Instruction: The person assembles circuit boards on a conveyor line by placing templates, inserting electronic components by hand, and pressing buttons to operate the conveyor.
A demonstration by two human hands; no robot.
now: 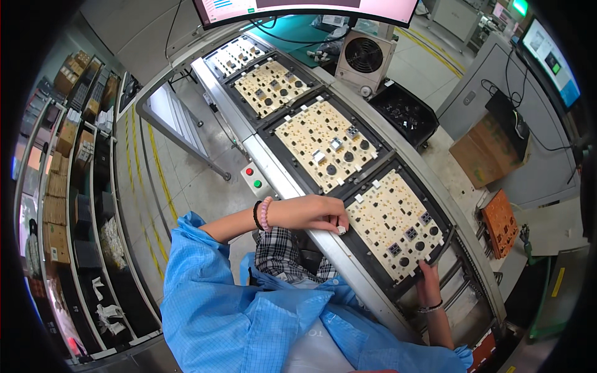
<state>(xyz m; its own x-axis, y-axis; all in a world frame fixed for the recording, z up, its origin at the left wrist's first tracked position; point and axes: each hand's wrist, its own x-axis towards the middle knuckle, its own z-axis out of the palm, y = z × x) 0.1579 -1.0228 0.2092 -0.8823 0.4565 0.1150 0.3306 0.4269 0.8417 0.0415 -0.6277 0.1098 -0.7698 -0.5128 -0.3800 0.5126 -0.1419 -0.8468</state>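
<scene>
My left hand reaches across the metal rail of the line, its fingers pinched on a small white part. It is beside the left edge of the nearest black carrier tray. In that tray lies a cream circuit board with round black parts, dark square blocks and white connectors along its upper left edge. My right hand grips the tray's near right corner, with a fingertip over the rim and the other fingers partly hidden beneath it.
More trays with cream boards, the closest of them a second board, run up the conveyor. A control box with red and green buttons hangs at its left. Beyond are a fan unit, a black bin, a cardboard box and orange boards.
</scene>
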